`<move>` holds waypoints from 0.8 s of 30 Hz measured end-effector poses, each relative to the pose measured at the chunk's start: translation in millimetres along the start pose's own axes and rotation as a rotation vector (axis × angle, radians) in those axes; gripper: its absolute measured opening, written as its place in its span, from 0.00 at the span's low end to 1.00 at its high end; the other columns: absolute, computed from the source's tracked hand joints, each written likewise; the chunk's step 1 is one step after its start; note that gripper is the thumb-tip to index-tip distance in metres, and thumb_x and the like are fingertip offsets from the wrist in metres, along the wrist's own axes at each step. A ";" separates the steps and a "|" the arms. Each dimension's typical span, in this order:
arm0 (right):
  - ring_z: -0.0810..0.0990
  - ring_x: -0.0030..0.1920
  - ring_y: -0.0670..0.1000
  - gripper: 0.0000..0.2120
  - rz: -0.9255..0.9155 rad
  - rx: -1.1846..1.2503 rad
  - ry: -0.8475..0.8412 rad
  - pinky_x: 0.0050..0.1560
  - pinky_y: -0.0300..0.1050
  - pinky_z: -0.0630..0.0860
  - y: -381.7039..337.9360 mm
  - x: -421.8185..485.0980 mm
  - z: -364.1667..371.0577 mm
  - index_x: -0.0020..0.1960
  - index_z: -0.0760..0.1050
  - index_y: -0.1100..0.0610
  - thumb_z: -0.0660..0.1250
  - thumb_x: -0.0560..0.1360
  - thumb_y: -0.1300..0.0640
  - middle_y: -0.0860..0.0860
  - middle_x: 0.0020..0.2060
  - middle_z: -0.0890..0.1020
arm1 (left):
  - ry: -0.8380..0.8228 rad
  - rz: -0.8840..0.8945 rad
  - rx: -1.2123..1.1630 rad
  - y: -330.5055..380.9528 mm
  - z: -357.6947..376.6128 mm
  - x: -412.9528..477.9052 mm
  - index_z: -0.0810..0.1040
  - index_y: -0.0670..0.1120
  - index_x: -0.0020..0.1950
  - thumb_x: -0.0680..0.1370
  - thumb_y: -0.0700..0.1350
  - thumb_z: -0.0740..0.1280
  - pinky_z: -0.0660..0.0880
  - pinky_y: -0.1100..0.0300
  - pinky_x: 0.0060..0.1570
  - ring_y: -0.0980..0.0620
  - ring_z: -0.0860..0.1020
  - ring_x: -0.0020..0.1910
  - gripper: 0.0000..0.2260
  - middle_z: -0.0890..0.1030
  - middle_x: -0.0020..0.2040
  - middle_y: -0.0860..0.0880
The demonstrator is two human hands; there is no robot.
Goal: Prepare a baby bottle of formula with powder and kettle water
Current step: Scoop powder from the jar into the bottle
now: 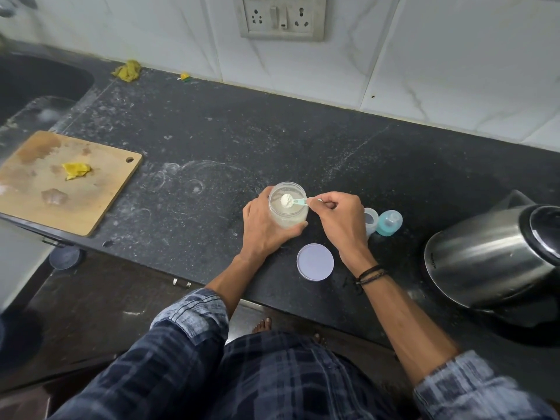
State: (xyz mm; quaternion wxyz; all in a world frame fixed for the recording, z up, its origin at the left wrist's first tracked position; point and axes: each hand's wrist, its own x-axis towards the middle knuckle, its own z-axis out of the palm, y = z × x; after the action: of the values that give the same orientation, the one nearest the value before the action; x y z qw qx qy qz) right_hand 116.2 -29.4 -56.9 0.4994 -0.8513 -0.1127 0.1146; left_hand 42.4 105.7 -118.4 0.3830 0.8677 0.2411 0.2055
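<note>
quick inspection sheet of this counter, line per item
surface: black stone counter, dusty, with white rings and smears
job's things: open powder jar; teal scoop heaped with powder over its mouth; jar lid flat in front; clear bottle and teal teat cap beside the right hand; steel kettle far right
clutter: wooden cutting board with yellow scrap; yellow cloth by the wall
hands: left hand grips the jar; right hand pinches the scoop handle
cables: nothing seen
surroundings: dark sink at left; wall socket, no plug seen; white tiled wall
</note>
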 end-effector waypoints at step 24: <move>0.69 0.29 0.49 0.06 0.259 0.314 -0.028 0.27 0.41 0.66 -8.3 -10.4 -4.9 0.44 0.83 0.60 0.75 0.76 0.57 0.53 0.30 0.75 | -0.090 -0.054 0.001 3.0 -7.7 -1.9 0.69 0.61 0.66 0.60 0.64 0.79 0.57 0.59 0.65 0.69 0.68 0.56 0.38 0.70 0.55 0.70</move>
State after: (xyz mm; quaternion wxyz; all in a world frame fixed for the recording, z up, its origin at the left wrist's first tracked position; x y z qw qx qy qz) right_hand 107.2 -32.7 -46.5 0.6055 -0.7687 0.0102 0.2058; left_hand 37.5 107.3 -111.7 0.3983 0.8695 0.2471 0.1558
